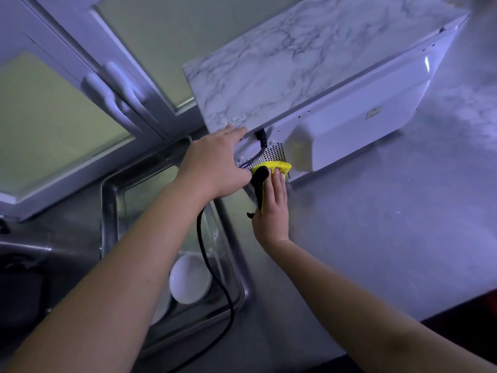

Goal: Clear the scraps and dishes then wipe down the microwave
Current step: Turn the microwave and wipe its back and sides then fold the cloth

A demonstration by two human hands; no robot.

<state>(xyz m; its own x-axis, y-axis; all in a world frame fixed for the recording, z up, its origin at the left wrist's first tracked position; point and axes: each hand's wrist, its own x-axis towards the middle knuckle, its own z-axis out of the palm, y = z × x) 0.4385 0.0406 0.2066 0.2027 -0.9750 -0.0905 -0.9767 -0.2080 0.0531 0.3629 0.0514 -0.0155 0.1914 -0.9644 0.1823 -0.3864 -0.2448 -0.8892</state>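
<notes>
- Grey worktop (376, 238) runs from the near edge to a window with two white handles (115, 95) beyond its far left corner.
- White microwave (349, 125), marble-patterned on top, stands towards the far edge of the worktop, its rear panel facing the camera.
- Sink (107, 211) is set into the left end of the worktop, just beside the microwave; a white bowl (189, 278) lies in it.
- Left hand (212, 168) rests on the microwave's rear left corner, forefinger stretched onto the top edge, the other fingers curled.
- Black cord (215, 270) leaves the rear panel, passes under that hand and trails across the sink; whether the hand grips it cannot be told.
- Right hand (271, 211), fingers straight and together, presses a yellow cloth (277, 166) flat against the lower rear panel.
- Cloth sits just below the vent grille (271, 154), touching the cord.
</notes>
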